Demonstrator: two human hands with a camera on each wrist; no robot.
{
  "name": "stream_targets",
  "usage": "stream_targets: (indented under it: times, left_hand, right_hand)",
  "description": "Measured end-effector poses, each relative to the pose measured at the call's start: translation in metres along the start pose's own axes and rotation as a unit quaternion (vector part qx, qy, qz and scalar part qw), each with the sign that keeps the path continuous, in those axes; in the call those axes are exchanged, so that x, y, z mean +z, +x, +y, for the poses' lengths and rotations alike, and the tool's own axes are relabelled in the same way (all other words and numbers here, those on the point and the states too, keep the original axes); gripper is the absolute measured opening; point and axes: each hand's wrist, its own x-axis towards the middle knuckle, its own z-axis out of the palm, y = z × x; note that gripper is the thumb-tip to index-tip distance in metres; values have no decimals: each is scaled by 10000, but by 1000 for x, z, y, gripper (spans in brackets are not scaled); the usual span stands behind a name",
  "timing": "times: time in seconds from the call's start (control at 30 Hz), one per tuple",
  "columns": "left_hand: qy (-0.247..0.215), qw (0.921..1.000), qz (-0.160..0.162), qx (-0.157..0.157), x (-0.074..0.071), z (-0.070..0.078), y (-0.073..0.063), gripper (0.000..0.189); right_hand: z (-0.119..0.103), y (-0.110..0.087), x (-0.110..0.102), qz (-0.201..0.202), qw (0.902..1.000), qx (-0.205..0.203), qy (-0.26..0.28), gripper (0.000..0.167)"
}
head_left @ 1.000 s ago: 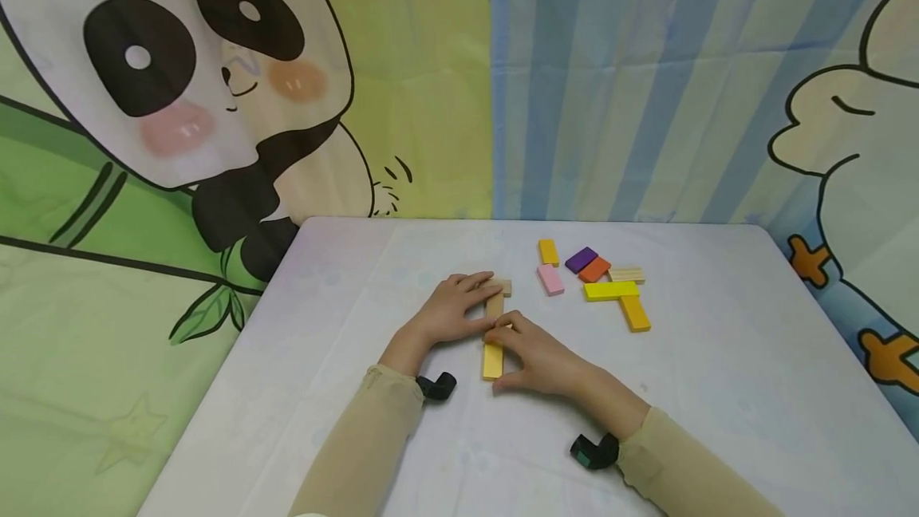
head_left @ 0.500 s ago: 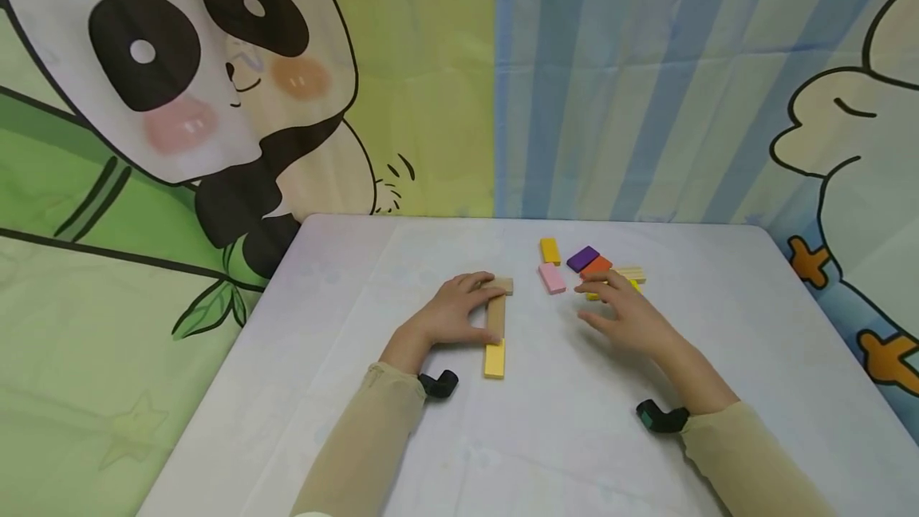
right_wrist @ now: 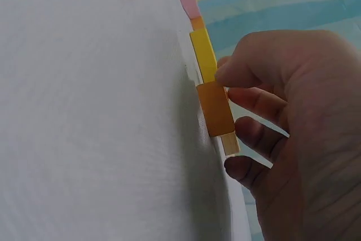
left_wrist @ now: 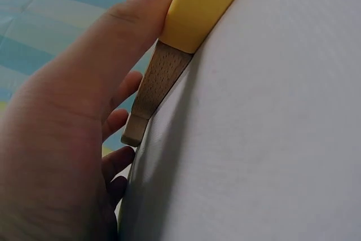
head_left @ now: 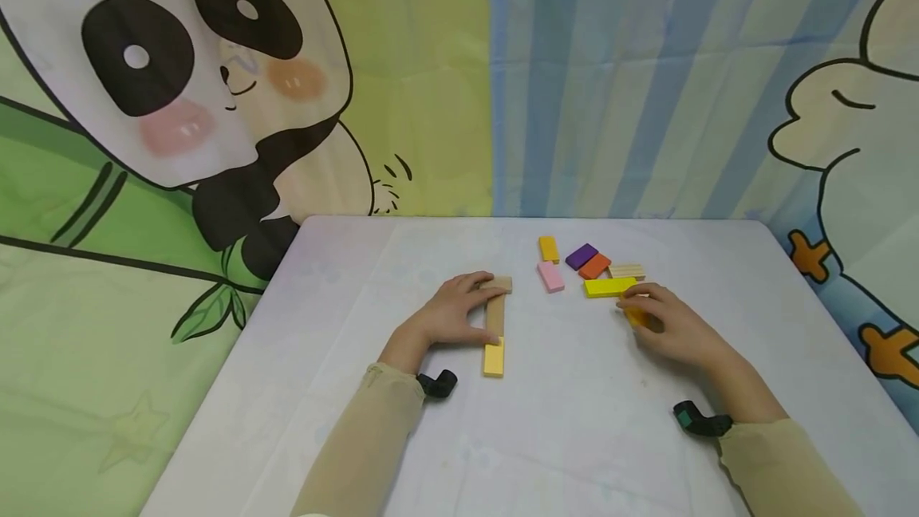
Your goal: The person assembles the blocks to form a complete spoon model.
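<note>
My left hand (head_left: 454, 311) rests along a row of blocks. Its thumb touches the pale yellow block (head_left: 493, 361) and its fingers reach over the light wooden block (head_left: 504, 285) at the far end. Between these lies a brown wooden block (head_left: 495, 314), partly under the hand. On the right, my right hand (head_left: 671, 324) is over an orange-yellow block (right_wrist: 217, 110), its thumb and fingers bent loosely about it. The thumb tip is near the block's upper corner; firm contact is not visible. A bright yellow block (head_left: 609, 287) lies against that block's far end.
Behind them on the white table (head_left: 560, 437) lie a purple block (head_left: 581, 256), a red-orange block (head_left: 594, 266), a pale ridged wooden block (head_left: 627, 271), a pink block (head_left: 550, 277) and a small yellow-orange block (head_left: 549, 249). A printed curtain (head_left: 617, 102) hangs behind the table.
My right hand has left the row beside the left hand and moved right to the orange-yellow block. My left hand stays on its row.
</note>
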Motion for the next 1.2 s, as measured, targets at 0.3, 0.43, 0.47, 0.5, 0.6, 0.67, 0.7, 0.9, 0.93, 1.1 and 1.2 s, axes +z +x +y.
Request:
stream_targets:
  times: [0.3, 0.43, 0.47, 0.5, 0.6, 0.67, 0.7, 0.9, 0.93, 1.1, 1.2]
  left_hand:
    - [-86, 9999, -17, -49, -1, 1, 0, 92]
    - [-84, 9999, 23, -54, -1, 2, -1, 91]
    - [-68, 10000, 31, -58, -1, 2, -1, 91]
    - [-47, 10000, 34, -56, -1, 1, -1, 91]
    - [-5, 10000, 15, -67, 0, 1, 0, 90]
    - [-11, 10000, -4, -67, 0, 1, 1, 90]
    - [-24, 10000, -13, -68, 0, 1, 1, 89]
    - [1, 10000, 0, -72, 0, 0, 0, 87]
    - [19, 10000, -2, -73, 1, 0, 0, 87]
    - [15, 9999, -46, -100, 0, 1, 0, 86]
    - [-14, 10000, -53, -79, 0, 2, 2, 81]
  right_hand:
    - [3, 2, 3, 25, 10000, -3, 0, 39]
    - [4, 3, 3, 83, 10000, 30, 27, 44]
    - [4, 3, 3, 95, 9999, 44, 16, 45]
    - [5, 3, 2, 104, 9999, 56, 12, 46]
    - [7, 3, 2, 85, 9999, 48, 34, 47]
    - [7, 3, 3, 75, 9999, 53, 61, 47]
    - [8, 3, 3, 65, 9999, 65, 69, 47]
    - [5, 4, 3, 102, 9999, 36, 23, 49]
    - [4, 4, 3, 106, 9999, 15, 26, 50]
    - [-13, 8, -2, -48, 9997, -33, 236, 58]
    - [-31, 11, -3, -184, 9990, -115, 380, 62]
